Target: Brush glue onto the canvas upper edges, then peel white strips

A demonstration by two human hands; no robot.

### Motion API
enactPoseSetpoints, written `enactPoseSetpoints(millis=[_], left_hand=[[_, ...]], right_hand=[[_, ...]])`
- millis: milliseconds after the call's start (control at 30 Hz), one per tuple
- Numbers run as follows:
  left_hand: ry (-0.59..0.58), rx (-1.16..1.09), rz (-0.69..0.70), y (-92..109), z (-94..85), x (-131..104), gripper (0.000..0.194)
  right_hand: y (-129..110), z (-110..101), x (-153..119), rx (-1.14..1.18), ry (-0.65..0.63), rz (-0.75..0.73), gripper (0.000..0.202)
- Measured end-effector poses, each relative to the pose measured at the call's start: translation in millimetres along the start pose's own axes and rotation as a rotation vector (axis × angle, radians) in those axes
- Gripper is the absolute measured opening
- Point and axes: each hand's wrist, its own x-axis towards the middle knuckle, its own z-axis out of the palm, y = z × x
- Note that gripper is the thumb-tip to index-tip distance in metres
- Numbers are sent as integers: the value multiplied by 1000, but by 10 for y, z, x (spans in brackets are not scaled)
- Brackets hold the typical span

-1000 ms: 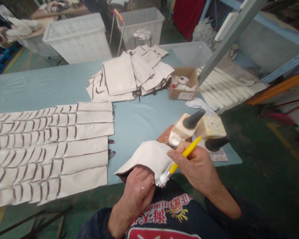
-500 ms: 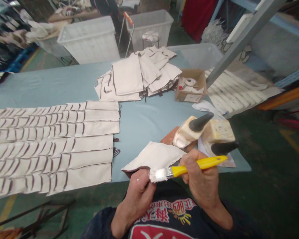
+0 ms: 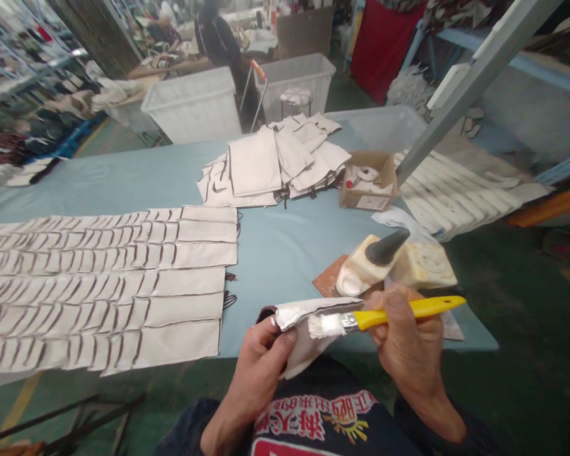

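Note:
My left hand (image 3: 266,361) pinches the left end of a cream fabric piece (image 3: 308,351) with dark brown edging, held over the table's front edge. White paste shows along its upper fold. In my right hand (image 3: 408,345) is a paintbrush (image 3: 411,310) with a yellow handle and a metal ferrule. Its bristles, thick with white paste, point left and sit right by the fabric's edge; whether they touch it I cannot tell. Beyond the brush lies a cream plastic container (image 3: 358,272) with a black tapered piece and white paste at its opening, resting on a reddish-brown board (image 3: 327,278).
Overlapping rows of cream fabric pieces (image 3: 190,285) cover the table's left. Behind stands a loose pile of them (image 3: 254,161), beside a cardboard box (image 3: 368,197). A second yellowed container (image 3: 425,266) lies at right, near a slanting metal post (image 3: 465,88). A person (image 3: 216,38) is in the background.
The fabric has turned from lying face up to being folded with its edge raised. My right hand and the brush have moved right, away from my left hand. The camera view has shifted.

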Motion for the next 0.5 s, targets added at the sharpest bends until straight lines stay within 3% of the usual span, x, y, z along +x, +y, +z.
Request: enactPoseSetpoints(millis=[133,233,367,500], left_hand=[[-30,-239,-135,104,-51,34,31],[-55,-332,-161,211,-33,29,29],[-79,-364,-180,286,-13,-22,33],[-108,-354,-192,262,-11,-52,37]], right_hand=[[-18,106,4,30,-37,-101,39],[68,194,4,-54,-55,-270,32],[307,128,-6,-212,-119,-516,26],[427,85,-87,-334,-123,-620,30]])
